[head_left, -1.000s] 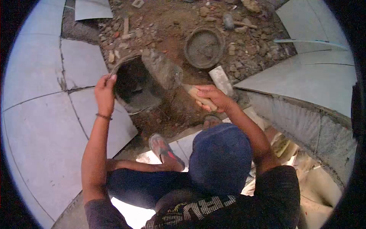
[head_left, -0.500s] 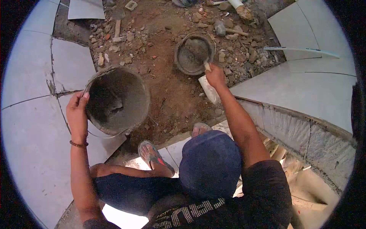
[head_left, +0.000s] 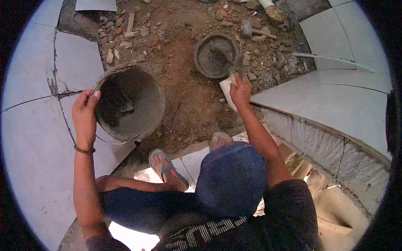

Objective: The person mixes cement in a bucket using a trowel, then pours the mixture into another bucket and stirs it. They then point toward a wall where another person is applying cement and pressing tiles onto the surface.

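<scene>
Head | left grip (head_left: 85, 112) pinches bucket (head_left: 149, 97) at rim | right grip (head_left: 240, 91) holds trowel (head_left: 233, 78), blade ahead

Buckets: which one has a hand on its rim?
The larger bucket: the left hand grips its rim. At the smaller bucket, the right hand holds a trowel instead.

Black shirt (head_left: 289, 209): Pale dotted lettering (head_left: 205, 235) crosses the fabric, its word not legible.
Thin pale tube (head_left: 335, 59): Small dark marks run along it, too small to read.
</scene>
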`<state>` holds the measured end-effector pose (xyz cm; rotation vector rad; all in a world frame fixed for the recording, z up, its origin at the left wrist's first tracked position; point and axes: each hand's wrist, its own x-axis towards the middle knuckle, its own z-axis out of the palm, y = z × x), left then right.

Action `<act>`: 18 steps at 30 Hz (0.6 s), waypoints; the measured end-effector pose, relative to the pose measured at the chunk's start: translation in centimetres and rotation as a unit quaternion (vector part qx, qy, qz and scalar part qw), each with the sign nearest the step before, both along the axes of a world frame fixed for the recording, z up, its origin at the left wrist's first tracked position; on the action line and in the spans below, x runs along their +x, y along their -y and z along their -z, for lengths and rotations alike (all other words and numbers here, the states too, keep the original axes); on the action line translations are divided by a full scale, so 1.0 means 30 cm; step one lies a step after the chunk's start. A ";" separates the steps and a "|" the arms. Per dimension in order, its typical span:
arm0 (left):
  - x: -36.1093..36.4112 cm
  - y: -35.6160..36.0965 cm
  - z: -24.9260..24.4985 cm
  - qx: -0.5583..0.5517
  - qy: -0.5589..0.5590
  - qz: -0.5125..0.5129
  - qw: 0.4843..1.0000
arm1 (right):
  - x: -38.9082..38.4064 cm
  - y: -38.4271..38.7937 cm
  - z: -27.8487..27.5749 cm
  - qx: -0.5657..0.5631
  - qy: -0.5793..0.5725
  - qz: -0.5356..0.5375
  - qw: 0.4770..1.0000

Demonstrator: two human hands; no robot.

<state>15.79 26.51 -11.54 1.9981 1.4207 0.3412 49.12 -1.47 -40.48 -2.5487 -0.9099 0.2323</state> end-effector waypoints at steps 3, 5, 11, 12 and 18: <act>-0.009 -0.003 0.018 -0.034 0.054 -0.016 0.998 | -0.003 0.030 0.015 0.071 0.014 -0.013 0.997; -0.012 -0.005 0.023 -0.036 0.046 -0.017 0.998 | -0.005 0.045 0.009 0.075 0.018 -0.016 0.997; -0.020 -0.012 0.039 -0.041 0.035 -0.002 0.999 | -0.028 0.035 -0.132 0.124 0.024 -0.007 0.992; -0.019 -0.014 0.043 -0.045 0.032 -0.003 0.998 | -0.030 0.032 -0.155 0.145 0.030 -0.001 0.989; 0.000 0.001 0.039 -0.055 0.033 0.002 0.998 | -0.074 0.053 -0.178 0.135 0.099 0.007 0.986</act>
